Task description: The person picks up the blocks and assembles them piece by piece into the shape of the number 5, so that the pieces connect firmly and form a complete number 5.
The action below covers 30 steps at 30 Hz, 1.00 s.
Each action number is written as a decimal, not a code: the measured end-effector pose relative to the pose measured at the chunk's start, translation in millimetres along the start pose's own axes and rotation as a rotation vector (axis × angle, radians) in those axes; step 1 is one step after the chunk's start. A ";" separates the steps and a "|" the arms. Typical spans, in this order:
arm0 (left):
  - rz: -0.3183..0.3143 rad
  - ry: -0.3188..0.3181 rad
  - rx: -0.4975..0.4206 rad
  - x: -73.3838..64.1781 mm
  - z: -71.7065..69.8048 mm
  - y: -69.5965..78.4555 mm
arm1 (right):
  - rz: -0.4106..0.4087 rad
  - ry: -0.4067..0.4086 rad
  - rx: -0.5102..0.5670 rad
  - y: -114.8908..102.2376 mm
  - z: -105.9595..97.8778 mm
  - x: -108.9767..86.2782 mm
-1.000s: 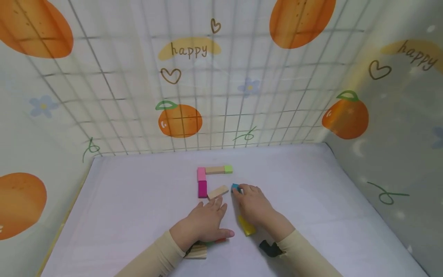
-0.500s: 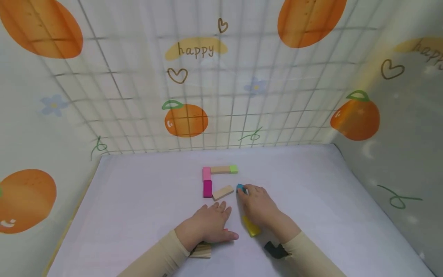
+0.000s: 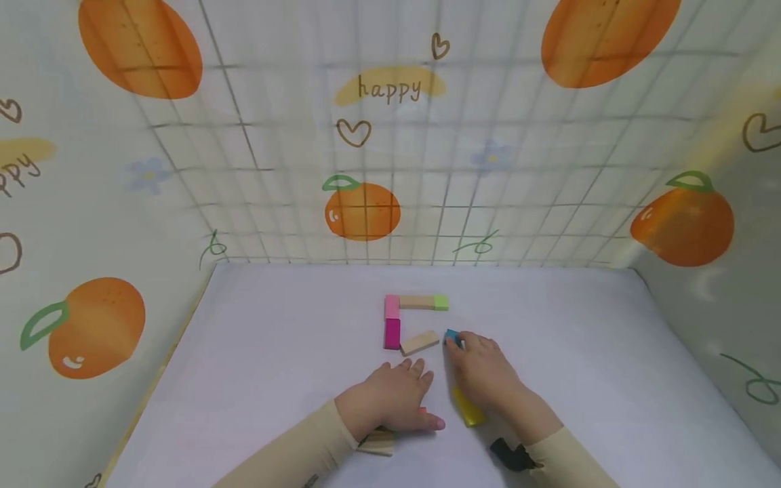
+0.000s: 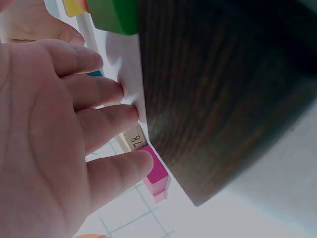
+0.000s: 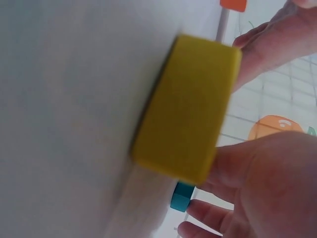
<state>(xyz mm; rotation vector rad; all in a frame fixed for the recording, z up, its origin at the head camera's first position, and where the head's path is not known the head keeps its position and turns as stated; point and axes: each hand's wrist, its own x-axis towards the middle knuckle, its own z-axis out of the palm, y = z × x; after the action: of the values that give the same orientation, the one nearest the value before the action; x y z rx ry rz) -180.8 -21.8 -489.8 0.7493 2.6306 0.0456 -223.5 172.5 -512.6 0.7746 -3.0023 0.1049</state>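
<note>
In the head view my right hand (image 3: 485,371) pinches a small blue block (image 3: 451,335) at the table between thumb and fingertips. A yellow block (image 3: 469,409) lies just below that palm; the right wrist view shows it large and close. My left hand (image 3: 390,398) hovers low with fingers spread and fairly straight, holding nothing. Its fingertips point at a slanted plain wooden block (image 3: 419,343), which meets the foot of a magenta block (image 3: 392,334). Beyond stand a pink block (image 3: 392,307), another wooden block (image 3: 417,302) and a light green block (image 3: 441,302), joined in a corner shape.
Under my left wrist lies a wood-grained block (image 3: 377,444), dark and near in the left wrist view, with a green block (image 4: 116,17) beside it. A red-orange block (image 3: 422,410) is mostly hidden by that hand. A patterned curtain (image 3: 268,203) surrounds the white table (image 3: 274,305).
The head view has turned left, so everything sits further right in it. Both hands keep nearly the same places among the blocks, and the right hand stays on the blue block.
</note>
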 end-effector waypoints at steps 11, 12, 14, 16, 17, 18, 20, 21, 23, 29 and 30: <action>-0.010 -0.011 0.009 1.9 1.1 0.7 | 0.014 -0.025 0.027 -0.5 -2.6 1.5; -0.007 -0.012 0.010 2.1 1.3 0.9 | 0.017 -0.028 0.028 -0.4 -2.4 1.3; -0.006 -0.015 0.011 2.2 1.1 1.8 | 0.017 -0.027 0.033 -0.4 -2.0 1.0; -0.008 -0.019 0.013 1.8 0.2 2.2 | 0.013 -0.022 0.043 -0.8 -2.0 1.4; -0.011 -0.021 0.013 1.4 -0.4 2.2 | 0.008 -0.017 0.049 -1.3 -2.1 1.8; -0.012 -0.022 0.015 1.0 -0.7 2.3 | 0.006 -0.015 0.054 -1.8 -2.2 2.3; -0.013 -0.020 0.016 0.6 -1.0 2.7 | 0.005 -0.014 0.066 -2.6 -2.2 3.5; -0.012 -0.019 0.019 0.4 -1.1 2.7 | 0.003 -0.014 0.070 -2.8 -2.2 3.7; -0.012 -0.017 0.017 -0.2 -1.7 3.1 | 0.001 -0.014 0.078 -2.6 -1.4 4.3; -0.012 -0.018 0.013 -1.8 -3.2 4.0 | 0.024 -0.029 0.108 0.0 -0.7 5.3; -0.012 -0.018 0.014 -1.8 -3.1 4.0 | 0.034 -0.033 0.115 0.1 -1.2 5.4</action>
<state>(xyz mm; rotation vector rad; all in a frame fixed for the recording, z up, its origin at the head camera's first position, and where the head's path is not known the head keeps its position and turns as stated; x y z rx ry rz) -178.7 -19.1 -485.8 0.7348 2.6207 0.0162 -228.3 170.0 -511.1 0.7422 -3.0637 0.2706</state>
